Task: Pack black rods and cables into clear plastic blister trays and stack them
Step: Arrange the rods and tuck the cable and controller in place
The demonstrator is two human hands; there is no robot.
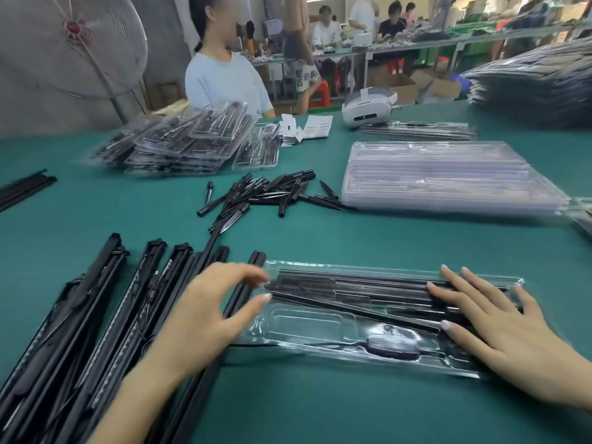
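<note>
A: Can you read any words or brand names?

B: No. The white paper cards (315, 126) at the far side of the green counter (320, 405) have dark print, but it is too small and blurry to read. The white headset (368, 110) near them shows no name I can make out.

A: Where is the clear tray?

B: The clear tray (307, 325) lies flat on the counter, right in front. Black rods (352, 285) sit in its long slots, and a thin black cable (320, 344) runs along its near side.

A: What are the hands doing?

B: The right hand (493, 322) lies flat on the tray's right end, fingers straight and spread, pressing down on the rods. The left hand (208, 309) is at the tray's left end. Its fingers are bent, with the tips touching the tray's edge. I cannot tell if they pinch it.

A: What is hard to see?

B: The bundles of long black rods (96, 331) on the left run off the bottom edge. The pile of filled trays (179, 142) and the dark stack (538, 81) at far right are blurry. The stack of empty trays (442, 177) sits behind, next to loose short black pieces (272, 193).
</note>
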